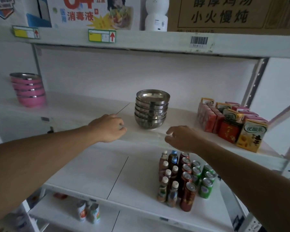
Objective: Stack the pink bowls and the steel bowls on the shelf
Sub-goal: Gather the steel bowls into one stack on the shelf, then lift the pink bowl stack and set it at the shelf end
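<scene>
Two stacks of bowls stand on the middle shelf [94, 106], a white board against a white wall. Far left, toward the back, sit the pink bowls [29, 90], nested with steel rims showing. The left hand [109, 128] hovers over the front part of the shelf with fingers loosely curled, grasping nothing. Just beside it, at the centre, rise the steel bowls [151, 108], nested upright. The right hand [181, 139] reaches near the stack's base, fingers relaxed and spread, empty. Further right stand drink cartons [231, 124]. Below, bottles and cans [184, 178] are grouped on a lower shelf; boxes sit above.
</scene>
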